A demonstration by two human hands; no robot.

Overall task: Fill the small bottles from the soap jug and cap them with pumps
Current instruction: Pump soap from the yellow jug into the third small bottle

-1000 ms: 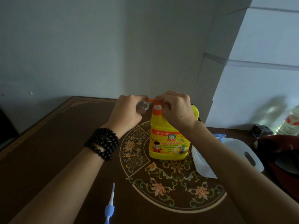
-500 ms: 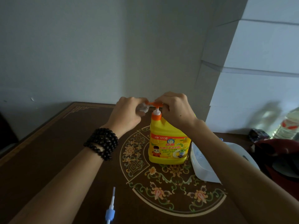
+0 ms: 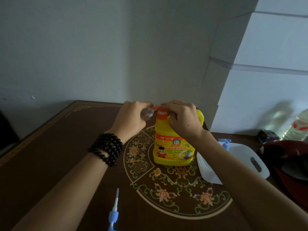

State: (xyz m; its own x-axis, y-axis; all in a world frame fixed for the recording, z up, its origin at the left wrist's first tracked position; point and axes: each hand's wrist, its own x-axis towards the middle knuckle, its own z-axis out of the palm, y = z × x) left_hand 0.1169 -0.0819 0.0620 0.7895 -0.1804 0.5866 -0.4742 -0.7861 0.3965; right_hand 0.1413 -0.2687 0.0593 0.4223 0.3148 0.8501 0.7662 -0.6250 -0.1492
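The yellow soap jug (image 3: 173, 145) is standing upright on the painted medallion of the dark table (image 3: 50, 155), its long axis running vertical and its orange pump head (image 3: 158, 108) sitting at the very top; the nozzle is pointing toward the person's left, and that is the relation everything is hanging on, because the small clear bottle (image 3: 147, 112) is sitting right at the nozzle tip, level with it and just to its left. The left hand (image 3: 131, 120) is curling its fingers round that small bottle and holding it up off the table against the spout; the bottle's mouth is mostly hidden by the fingers, so whether it is lining up squarely under the outlet is hard to tell. The right hand (image 3: 181, 119) is sitting on top of the jug, fingers bent over the pump head and gripping it, being the nearer hand to the plunger and the one placed to be pressing it down along the jug's upright axis; judging by this, the filling step is under way and capping is not yet begun. A blue-collared pump (image 3: 114, 212) with its dip tube is lying flat on the table near the left forearm, well apart from the jug, its length running roughly away from the viewer; a white tray (image 3: 241, 157) is sitting just beside the jug on the right.
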